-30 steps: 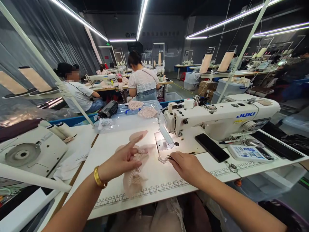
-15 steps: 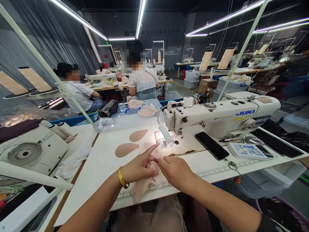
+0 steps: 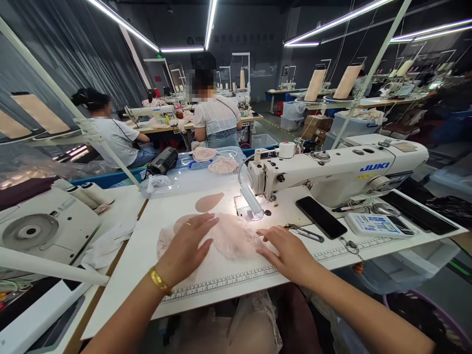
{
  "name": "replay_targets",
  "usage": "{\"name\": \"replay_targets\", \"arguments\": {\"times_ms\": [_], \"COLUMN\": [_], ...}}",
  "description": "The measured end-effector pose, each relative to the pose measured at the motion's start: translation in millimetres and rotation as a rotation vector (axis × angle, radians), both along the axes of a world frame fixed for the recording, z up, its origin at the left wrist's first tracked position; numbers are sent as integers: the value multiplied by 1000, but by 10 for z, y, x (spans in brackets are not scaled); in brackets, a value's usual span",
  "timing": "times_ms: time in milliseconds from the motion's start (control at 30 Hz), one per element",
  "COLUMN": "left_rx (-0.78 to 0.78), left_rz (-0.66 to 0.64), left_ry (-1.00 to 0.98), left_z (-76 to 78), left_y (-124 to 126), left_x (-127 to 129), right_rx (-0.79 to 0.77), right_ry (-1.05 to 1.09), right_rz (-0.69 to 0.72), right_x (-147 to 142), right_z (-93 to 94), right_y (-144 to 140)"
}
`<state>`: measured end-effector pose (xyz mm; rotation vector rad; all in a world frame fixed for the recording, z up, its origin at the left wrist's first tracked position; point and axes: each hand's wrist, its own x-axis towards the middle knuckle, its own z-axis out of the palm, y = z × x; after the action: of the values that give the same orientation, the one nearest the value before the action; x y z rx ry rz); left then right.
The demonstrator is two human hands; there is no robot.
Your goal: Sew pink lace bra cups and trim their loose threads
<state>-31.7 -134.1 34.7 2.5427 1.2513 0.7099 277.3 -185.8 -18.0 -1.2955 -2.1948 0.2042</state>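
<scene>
A pale pink lace piece (image 3: 234, 238) lies spread on the white sewing table, in front of the machine's needle area. My left hand (image 3: 186, 248) is over its left part, palm down with the fingers apart. At the right edge of the lace, my right hand (image 3: 285, 250) touches it with thumb and forefinger spread. One tan teardrop-shaped pad (image 3: 209, 202) lies beyond my left hand; a second one (image 3: 181, 223) is partly covered by the hand and lace. Thread snips (image 3: 308, 233) rest beside the right hand.
The white sewing machine (image 3: 332, 167) spans the right side, its lamp lit. A black phone (image 3: 320, 216) and a white-blue box (image 3: 378, 226) lie before it. Lace cups (image 3: 223, 165) sit on a clear plastic lid (image 3: 177, 182) at the back. Two co-workers sit beyond.
My hands have moved apart from their close grip on the gathered lace, which now lies spread flat. The snips have come into view on the table near the phone.
</scene>
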Motion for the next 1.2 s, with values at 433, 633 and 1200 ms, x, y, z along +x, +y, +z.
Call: {"name": "replay_targets", "arguments": {"times_ms": [433, 633, 1200], "left_rx": [-245, -567, -344], "left_rz": [-157, -125, 229], "left_ry": [-29, -520, -33], "left_z": [-420, -299, 23], "left_y": [-385, -605, 294], "left_x": [386, 614, 47], "right_rx": [-772, -231, -949], "right_ry": [975, 697, 856], "right_rz": [246, 213, 175], "right_x": [-641, -570, -221], "right_z": [282, 489, -150], "right_y": [154, -133, 697]}}
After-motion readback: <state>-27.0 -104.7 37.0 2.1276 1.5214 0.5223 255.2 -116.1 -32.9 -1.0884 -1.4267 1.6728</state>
